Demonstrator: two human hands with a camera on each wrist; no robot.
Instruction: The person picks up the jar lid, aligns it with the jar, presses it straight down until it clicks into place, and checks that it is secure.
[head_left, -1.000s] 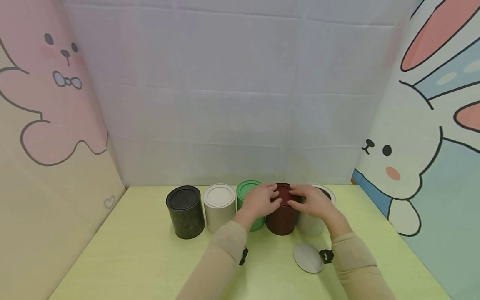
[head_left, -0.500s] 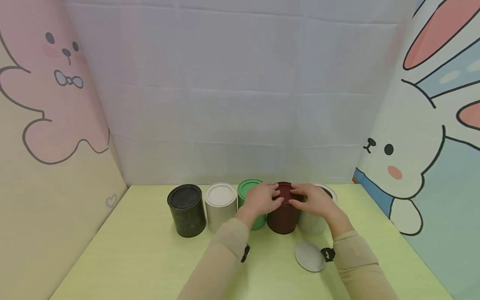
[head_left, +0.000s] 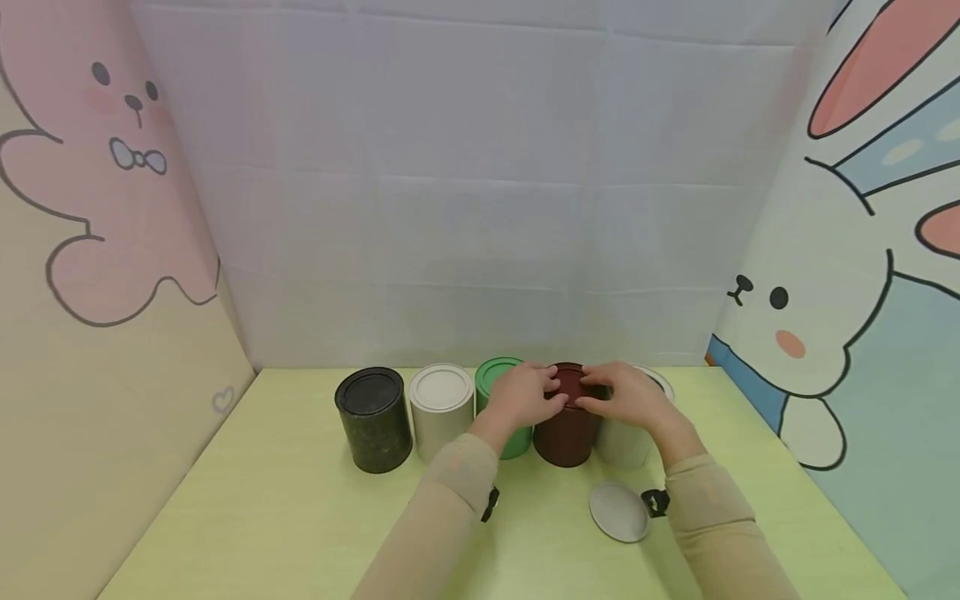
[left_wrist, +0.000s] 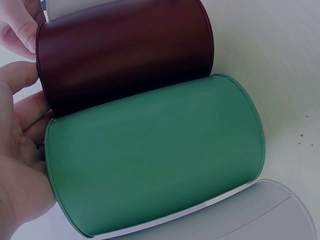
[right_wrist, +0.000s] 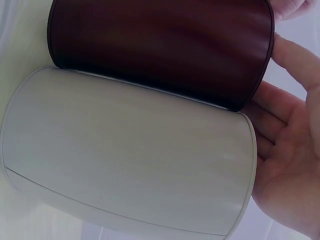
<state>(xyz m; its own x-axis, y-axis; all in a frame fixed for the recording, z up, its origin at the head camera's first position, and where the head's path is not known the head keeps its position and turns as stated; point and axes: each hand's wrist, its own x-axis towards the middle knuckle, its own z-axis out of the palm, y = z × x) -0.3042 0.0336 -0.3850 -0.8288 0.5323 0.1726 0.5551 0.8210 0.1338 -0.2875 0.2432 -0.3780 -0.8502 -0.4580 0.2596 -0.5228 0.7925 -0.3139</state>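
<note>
Near the back of the table stands a dark red can [head_left: 566, 437], its lid [head_left: 572, 387] partly covered by both hands. My left hand [head_left: 521, 396] reaches over the green can [head_left: 498, 371], bent fingers and thumb gripping the left edge of the dark red lid. From the right, my right hand [head_left: 626, 396] grips the opposite edge of that lid; in the right wrist view its thumb meets the rim. The lid appears seated on the can. Fingertips behind the rim are hidden in both wrist views. A whitish can [head_left: 622, 446] stands close on the right, under my right hand.
To the left are a white can [head_left: 441, 417] and a black can [head_left: 375, 425], both lidded. A loose round grey lid [head_left: 618, 511] lies on the pale yellow-green table [head_left: 285, 500], near my right wrist. A white cloth [head_left: 480, 208] hangs behind the row.
The head view shifts slightly. Both hands keep nearly the same place on the dark red can's lid, and the cans stay where they stood.
</note>
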